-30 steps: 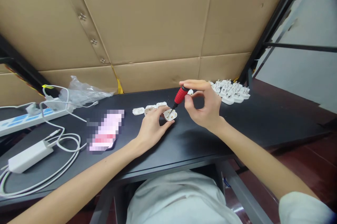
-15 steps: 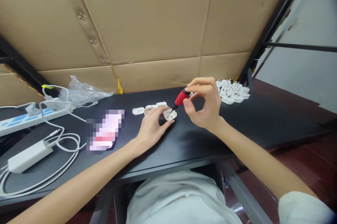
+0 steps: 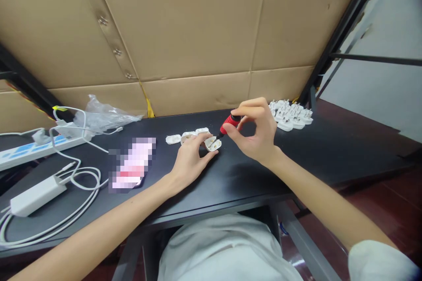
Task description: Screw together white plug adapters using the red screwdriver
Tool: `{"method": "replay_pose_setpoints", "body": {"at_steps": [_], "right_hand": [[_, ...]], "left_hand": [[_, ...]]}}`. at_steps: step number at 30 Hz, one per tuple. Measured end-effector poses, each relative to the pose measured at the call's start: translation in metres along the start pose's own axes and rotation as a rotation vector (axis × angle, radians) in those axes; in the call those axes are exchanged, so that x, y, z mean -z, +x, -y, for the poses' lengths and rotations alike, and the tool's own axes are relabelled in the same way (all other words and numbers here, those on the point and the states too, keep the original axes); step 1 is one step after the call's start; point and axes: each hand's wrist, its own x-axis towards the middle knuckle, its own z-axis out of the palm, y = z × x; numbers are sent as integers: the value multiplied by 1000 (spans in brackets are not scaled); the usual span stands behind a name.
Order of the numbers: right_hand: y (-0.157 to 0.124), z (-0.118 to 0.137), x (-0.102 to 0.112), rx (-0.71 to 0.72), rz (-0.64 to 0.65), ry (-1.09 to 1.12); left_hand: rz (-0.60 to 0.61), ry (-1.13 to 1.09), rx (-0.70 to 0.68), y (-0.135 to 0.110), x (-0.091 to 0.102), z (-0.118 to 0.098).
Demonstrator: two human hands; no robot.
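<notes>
My right hand [image 3: 255, 129] pinches a red-handled screwdriver [image 3: 231, 123] between thumb and fingers. Its short shaft reaches down to a white three-pin plug [image 3: 212, 144] lying on the table with its pins facing up. My left hand [image 3: 190, 161] rests on the black table [image 3: 316, 149], its fingertips holding the plug's edge. Just left of the plug lie several white plug parts [image 3: 187, 135]. A heap of white plugs [image 3: 290, 114] sits behind my right hand.
At the left are a white power strip [image 3: 33, 149], a white power adapter [image 3: 38, 195] with looped cables, a pixelated rectangular object [image 3: 132, 165] and a clear plastic bag [image 3: 102, 116]. Cardboard [image 3: 184, 39] covers the back; the table's front edge is near my body.
My right hand has moved slightly left and down, and the screwdriver now leans further over with its tip closer to the plug. My left hand and the plug stay nearly still.
</notes>
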Motion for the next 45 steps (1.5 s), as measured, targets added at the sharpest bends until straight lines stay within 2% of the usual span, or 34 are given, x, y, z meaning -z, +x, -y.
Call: {"method": "replay_pose_setpoints", "body": {"at_steps": [6,16,21,45], "right_hand": [[3,4,3,6,39,-57],[-1,2,1,-81,32,77],[0,1,1,-45,34,53],[2,3,4,-122,114,-82]], "left_hand": [[-9,20,-9,1,0,1],[7,4,2,0,0,1],[14,-6,15,1,0,1],[32,6,24,0,1,0]]}}
